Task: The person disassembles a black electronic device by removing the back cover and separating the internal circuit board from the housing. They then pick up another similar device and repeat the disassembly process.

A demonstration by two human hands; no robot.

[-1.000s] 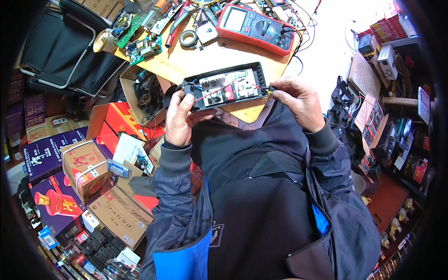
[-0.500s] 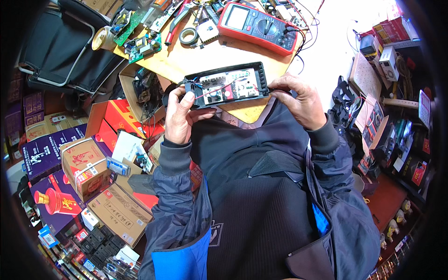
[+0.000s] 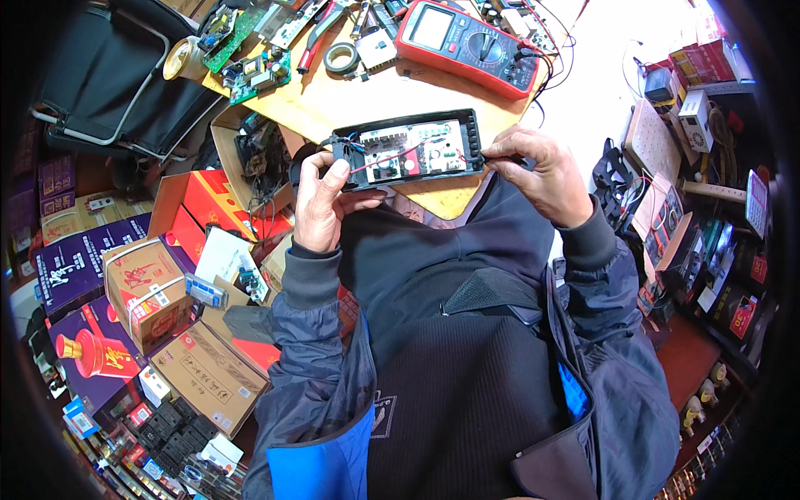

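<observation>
Circuitry lies inside the open black case

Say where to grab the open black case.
By its two long outer walls, probably from the near side, slightly underneath: the case is long, narrow and open-topped, with the circuit board exposed. The left grip holds the left end.

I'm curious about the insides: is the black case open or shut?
Open: no cover lies over the black case, so its circuit board shows.
</observation>
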